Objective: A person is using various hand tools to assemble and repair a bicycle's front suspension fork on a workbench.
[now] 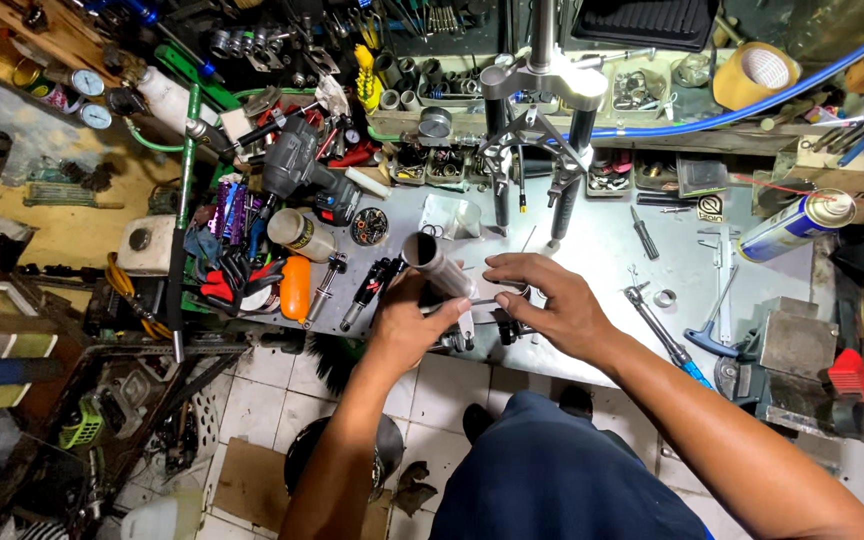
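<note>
My left hand [407, 325] is closed around the lower end of a grey metal tube [439, 265], which tilts up and away from me over the near edge of the steel workbench [602, 250]. My right hand [542, 300] lies just right of the tube, fingers [505, 266] half spread and curled down over a thin metal tool [487, 300] at the tube's base; whether it truly grips that tool I cannot tell, since my own fingers hide it.

Taking the tube as my mark: just left of it lies a black shock absorber [372, 285], and further left an orange bottle [295, 288] and a bundle of red-handled tools [237, 280]. Beyond the tube to the left sit a tan jar [302, 235] and a dark power drill [297, 165]. Straight behind the tube a bicycle suspension fork [537, 140] stands upright, with a clear cup [457, 215] between them. Right of the tube, past my right hand, lie a small screwdriver [644, 232], a caliper [722, 265], a small metal ring [664, 297] and a blue-handled wrench [667, 345]. Far right, a blue spray can [797, 225] lies on its side, and a roll of tape [757, 72] sits on the shelf behind it. A blue hose [752, 100] runs across the back
</note>
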